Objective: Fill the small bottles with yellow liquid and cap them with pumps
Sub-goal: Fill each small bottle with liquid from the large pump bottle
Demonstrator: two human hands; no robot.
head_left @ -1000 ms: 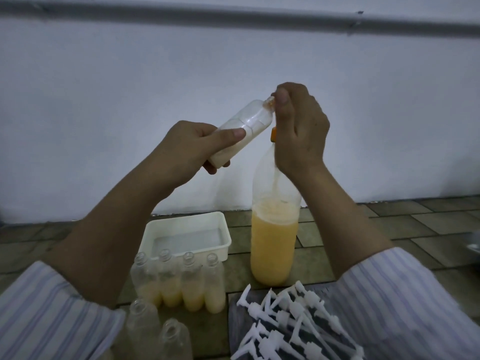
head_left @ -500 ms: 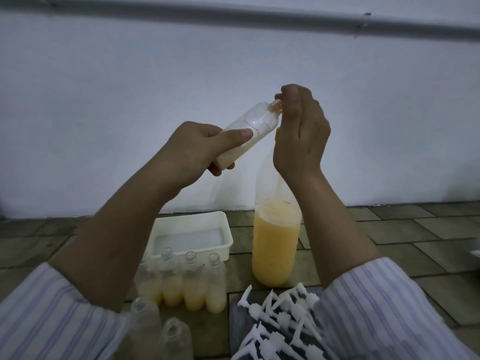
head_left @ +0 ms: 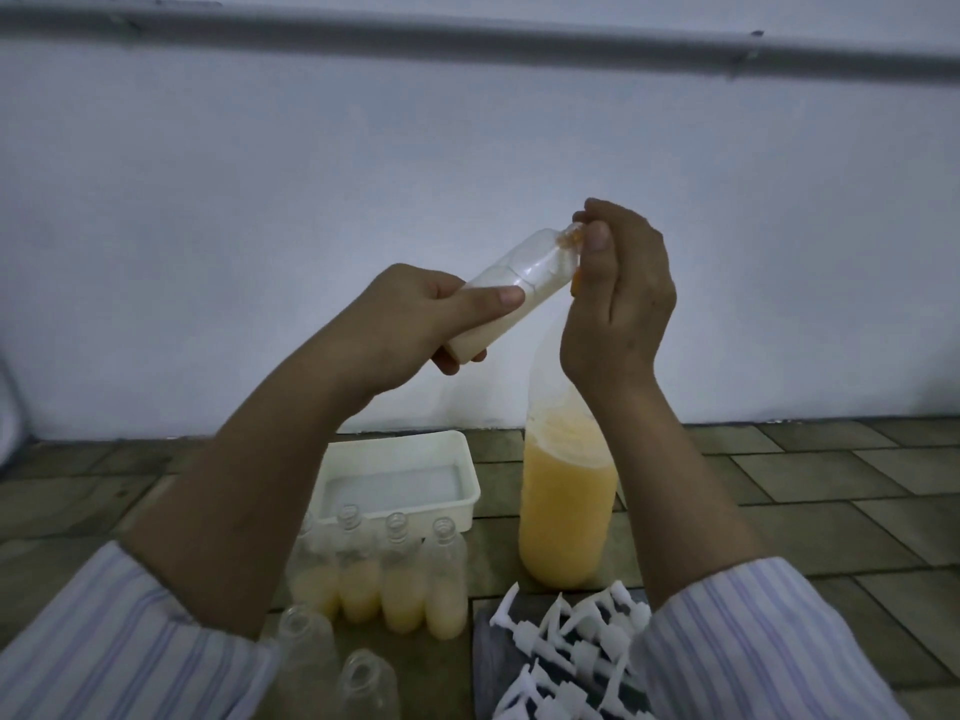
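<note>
Midway: left hand [head_left: 410, 324] grasping a part-filled small bottle [head_left: 511, 293] aloft, right hand [head_left: 618, 298] pinching at its neck; four filled bottles [head_left: 387, 589] uncapped on the floor, empties [head_left: 332, 662] and pumps [head_left: 566, 646] waiting at the near edge.

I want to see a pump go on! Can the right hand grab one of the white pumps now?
Probably not yet. The right hand is pinched at the tilted small bottle's mouth. The white pumps lie uncovered below its sleeve.
</note>
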